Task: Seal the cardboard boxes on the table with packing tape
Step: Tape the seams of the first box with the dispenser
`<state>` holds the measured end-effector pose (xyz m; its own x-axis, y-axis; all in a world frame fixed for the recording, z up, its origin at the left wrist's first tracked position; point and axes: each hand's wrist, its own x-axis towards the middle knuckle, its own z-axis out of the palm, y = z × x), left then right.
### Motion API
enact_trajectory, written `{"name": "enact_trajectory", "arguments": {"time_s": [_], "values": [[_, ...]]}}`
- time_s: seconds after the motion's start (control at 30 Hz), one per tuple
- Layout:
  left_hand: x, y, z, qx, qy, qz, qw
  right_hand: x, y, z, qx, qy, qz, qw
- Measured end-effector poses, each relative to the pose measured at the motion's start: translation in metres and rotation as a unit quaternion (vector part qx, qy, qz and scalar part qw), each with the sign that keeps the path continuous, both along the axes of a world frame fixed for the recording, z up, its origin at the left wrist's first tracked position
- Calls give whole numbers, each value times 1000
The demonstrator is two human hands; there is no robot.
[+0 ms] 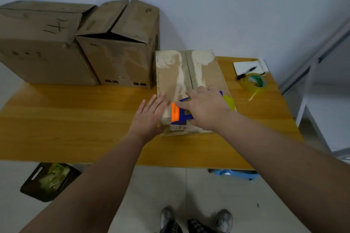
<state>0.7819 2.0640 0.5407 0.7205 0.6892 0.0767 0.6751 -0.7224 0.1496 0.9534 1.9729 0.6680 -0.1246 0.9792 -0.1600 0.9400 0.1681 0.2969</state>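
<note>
On the counter, cardboard box, left hand flat on it — fingers straight; right hand gripping tape dispenser atop it

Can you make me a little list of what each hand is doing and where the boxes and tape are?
left hand: flat on the small box's near left corner
right hand: holds dispenser on the box top
small box: mid-table, flaps closed
big boxes: back left, one with flaps ajar
spare roll: right side, by pen
</note>
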Motion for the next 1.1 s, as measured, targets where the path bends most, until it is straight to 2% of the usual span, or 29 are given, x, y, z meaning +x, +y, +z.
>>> {"name": "enact_trajectory", "arguments": {"time_s": [0.13,0.27,0.37,0.5,0.6,0.67,0.73,0.77,0.83,0.93,1.0,1.03,1.1], "values": [[-5,1,7,30,2,-32,999,1,3,0,-1,4,1,1000],[-8,-1,20,23,-13,-68,997,1,4,2,-6,7,-1,1000],[-9,-9,25,37,23,-86,995,0,2,3,-6,9,2,1000],[-14,-22,17,13,4,-45,999,-2,0,4,-4,3,-2,1000],[-12,-21,9,53,-29,-34,998,-1,-3,1,6,-5,0,1000],[-10,-13,3,-40,-114,44,992,-1,-4,0,7,-2,1,1000],[-10,-8,-10,-196,-196,149,949,-1,-6,-5,27,-11,-3,1000],[-9,-9,-18,-241,-192,169,936,-2,-6,-7,36,-16,-3,999],[-3,-22,-39,-227,-166,149,948,-4,-5,-10,47,-17,-2,999],[8,-39,-59,-198,-180,176,947,-5,-7,-12,59,-17,-5,998],[13,-41,-60,-250,-123,202,939,-4,-9,-14,62,-26,-4,998],[12,-40,-58,-277,-121,209,930,-4,-10,-14,61,-29,-2,998],[7,-40,-42,-281,-206,190,918,-5,-9,-12,59,-30,-2,998]]}}
